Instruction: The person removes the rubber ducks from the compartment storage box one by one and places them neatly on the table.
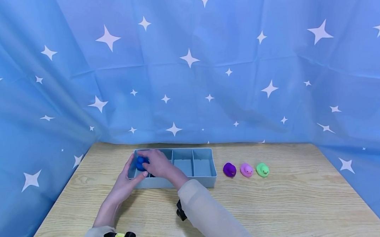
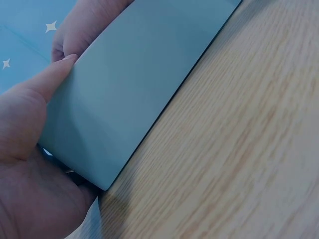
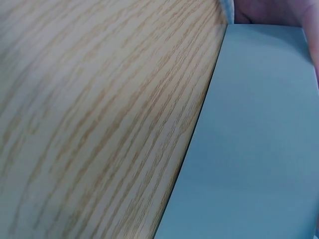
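Observation:
A grey-blue divided box [image 1: 177, 182] lies lengthwise on the table, its row of compartments open upward. My left hand [image 1: 124, 185] grips the box's left end, thumb at the front rim and fingers along the end wall; the left wrist view shows this hand [image 2: 30, 144] at the box corner. Reaching over the front wall, my right hand [image 1: 160, 164] pinches a small blue rubber duck [image 1: 140, 164] in the leftmost compartment. Its hand and wrist cover much of the second compartment. In the right wrist view the box's front wall [image 3: 249, 134] hides the right fingers.
Right of the box, a purple rubber duck [image 1: 229, 169], a pink one [image 1: 246, 170] and a green one [image 1: 262, 169] sit in a row on the wooden table [image 1: 292, 199]. A blue curtain [image 1: 227, 106] with white stars hangs behind and at both sides.

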The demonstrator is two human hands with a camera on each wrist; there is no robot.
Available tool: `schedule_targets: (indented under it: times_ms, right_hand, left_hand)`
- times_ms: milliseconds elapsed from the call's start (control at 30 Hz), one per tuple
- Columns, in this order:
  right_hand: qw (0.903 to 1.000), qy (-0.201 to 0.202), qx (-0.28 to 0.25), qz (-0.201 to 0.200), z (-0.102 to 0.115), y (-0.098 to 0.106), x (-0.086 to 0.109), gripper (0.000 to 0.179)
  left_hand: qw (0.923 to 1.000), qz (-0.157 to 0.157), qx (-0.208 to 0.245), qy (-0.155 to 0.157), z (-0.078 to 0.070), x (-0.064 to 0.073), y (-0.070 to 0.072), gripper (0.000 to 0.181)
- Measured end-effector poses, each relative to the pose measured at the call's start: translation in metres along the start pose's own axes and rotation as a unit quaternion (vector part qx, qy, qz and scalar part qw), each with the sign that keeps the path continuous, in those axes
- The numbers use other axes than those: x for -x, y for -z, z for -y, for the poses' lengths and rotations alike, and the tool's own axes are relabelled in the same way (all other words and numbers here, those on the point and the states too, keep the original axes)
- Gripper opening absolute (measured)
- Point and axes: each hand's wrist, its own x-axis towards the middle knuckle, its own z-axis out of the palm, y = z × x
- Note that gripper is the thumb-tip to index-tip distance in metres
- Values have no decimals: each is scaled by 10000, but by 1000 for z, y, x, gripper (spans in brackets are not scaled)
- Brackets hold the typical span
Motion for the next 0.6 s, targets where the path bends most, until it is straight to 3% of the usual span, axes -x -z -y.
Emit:
schedule_targets:
  times_ms: [600]
  right_hand:
    - [9995, -59, 280, 120, 3, -1, -2, 46]
  left_hand:
    - [10000, 49, -25, 24, -1, 1, 1, 96]
